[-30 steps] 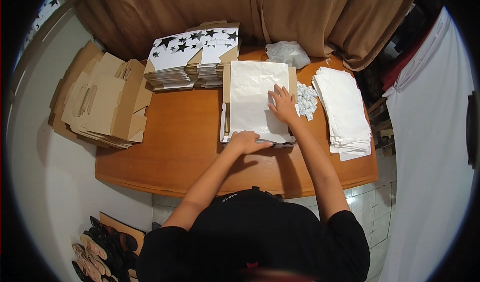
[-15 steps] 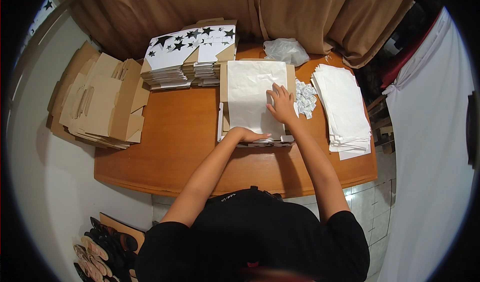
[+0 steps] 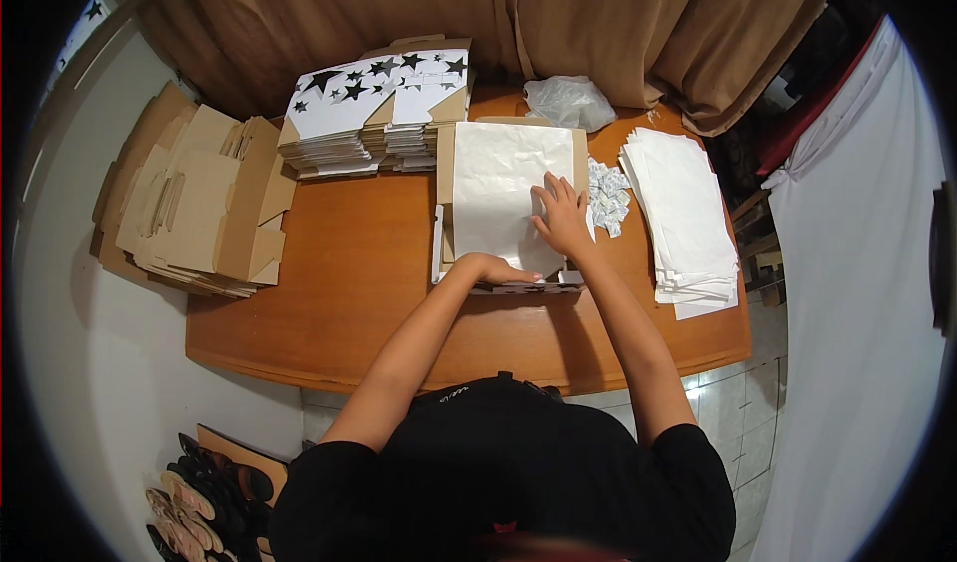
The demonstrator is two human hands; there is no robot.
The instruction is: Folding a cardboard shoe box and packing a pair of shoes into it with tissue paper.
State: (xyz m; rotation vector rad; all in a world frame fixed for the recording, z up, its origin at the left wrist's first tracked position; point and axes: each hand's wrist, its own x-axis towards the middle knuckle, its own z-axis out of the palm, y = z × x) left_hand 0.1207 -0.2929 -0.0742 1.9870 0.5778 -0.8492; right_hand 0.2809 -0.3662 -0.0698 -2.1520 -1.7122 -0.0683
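Resting in the open box (image 3: 446,168), between the near and far edges of the counter (image 3: 349,253), the white sheet (image 3: 508,183) is probably best smoothed with light, even pressure. The right hand's (image 3: 564,218) fingers are loosely spread at its right side, nothing grasped; whether the near wall is gripped by the left hand (image 3: 490,269) cannot be told. Shirt lettering (image 3: 454,395) is too small to be read.

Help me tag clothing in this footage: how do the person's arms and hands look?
Short, plain black sleeves cover the upper arms. Both forearms are bare, with no watch or bracelet showing. The left hand and right hand wear no gloves.
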